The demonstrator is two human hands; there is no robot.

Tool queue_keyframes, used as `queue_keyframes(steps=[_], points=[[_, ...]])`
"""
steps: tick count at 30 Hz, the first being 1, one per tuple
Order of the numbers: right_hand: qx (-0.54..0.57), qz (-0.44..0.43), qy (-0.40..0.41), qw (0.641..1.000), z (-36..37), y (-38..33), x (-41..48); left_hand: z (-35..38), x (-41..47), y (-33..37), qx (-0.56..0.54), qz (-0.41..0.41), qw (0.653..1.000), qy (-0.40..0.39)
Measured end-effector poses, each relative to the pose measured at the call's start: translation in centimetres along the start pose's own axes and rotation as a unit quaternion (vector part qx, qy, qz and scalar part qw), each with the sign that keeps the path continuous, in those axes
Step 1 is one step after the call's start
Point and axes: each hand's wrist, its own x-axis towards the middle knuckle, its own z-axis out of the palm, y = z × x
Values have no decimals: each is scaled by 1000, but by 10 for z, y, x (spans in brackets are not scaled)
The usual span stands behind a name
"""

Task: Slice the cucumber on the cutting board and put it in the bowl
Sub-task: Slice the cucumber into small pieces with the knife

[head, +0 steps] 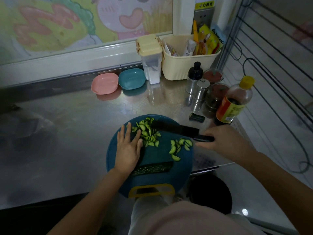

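Nearest, at the near edge of the round blue board (160,177): a yellow handle (151,189), and just beyond it an uncut cucumber half (153,167) lying flat side down. Farther up the board, two heaps of slices: a big pile (148,133) and a small scatter (179,147) to its right. Left hand (127,148) flat, fingers spread, resting against the big pile; pinching nothing. Right hand (227,143) closed round the handle of a black knife (176,128), blade laid low across the far side of the pile. Likely step: gathering slices between palm and blade. Best done by sweeping the scatter into the pile first, keeping the edge turned away from the fingers, scooping with the flat, then carrying to a bowl: pink (105,83) and teal (132,78) ones sit well apart at the back of the bench (67,124). Half still to cut. Writing: a yellow sign (205,5) with Chinese characters, apparently "小心"; bottle (234,100) label unreadable.
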Motion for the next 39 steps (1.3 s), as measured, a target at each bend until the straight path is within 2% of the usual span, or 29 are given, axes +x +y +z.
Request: queue_keyframes(steps=[4,7,10,12,15,19,28,32,36,39], points=[[56,49,10,997,-7,4,-7,-5,4,10,-28,22,998,59],[86,68,29,993,-5,8,-8,-7,7,34,-76,55,994,51],[124,93,59,986,1,15,-6,1,10,62,-106,145,983,-36],[135,106,66,983,3,18,-5,12,16,77,-98,208,965,-128],[141,118,77,980,3,19,-6,32,29,90,-28,276,925,-261],[133,135,77,979,6,22,-7,48,43,94,46,344,885,-311],[105,155,30,982,5,18,-8,47,57,69,-25,389,896,-212],[122,151,37,980,11,20,-5,42,67,44,-16,374,920,-119],[128,151,41,979,13,21,-3,30,69,36,3,324,941,-101],[118,139,38,982,15,17,-3,29,55,53,-13,343,931,-122]])
